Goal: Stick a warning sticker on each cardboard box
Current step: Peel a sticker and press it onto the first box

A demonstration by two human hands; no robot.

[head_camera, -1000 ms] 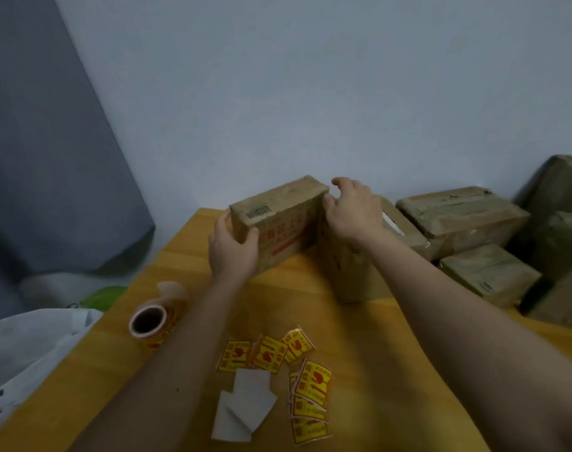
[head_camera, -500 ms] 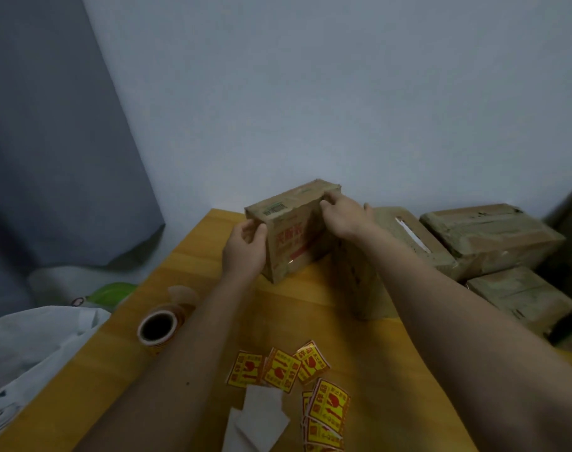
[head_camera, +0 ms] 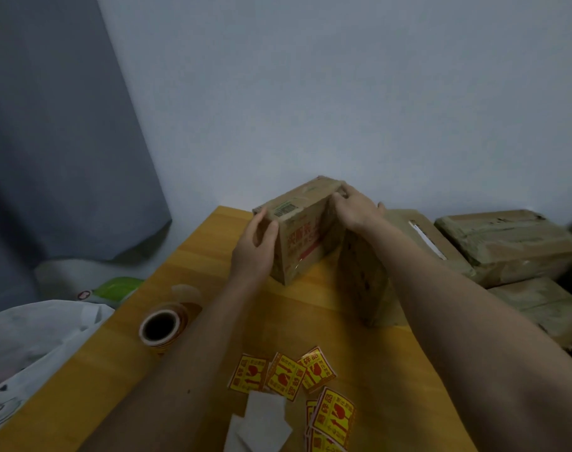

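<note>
Head view: at the far end of the wooden table (head_camera: 212, 314), a cardboard box (head_camera: 302, 233) with red print, gripped at its left end by the left hand (head_camera: 253, 252) and at its top right corner by the right hand (head_camera: 354, 208). Just right of that box, a second box (head_camera: 364, 282), more boxes (head_camera: 506, 246) beyond. Nearer than the held box, loose yellow warning stickers (head_camera: 281, 375), white backing papers (head_camera: 265, 422), and to their left a tape roll (head_camera: 162, 326).
</note>
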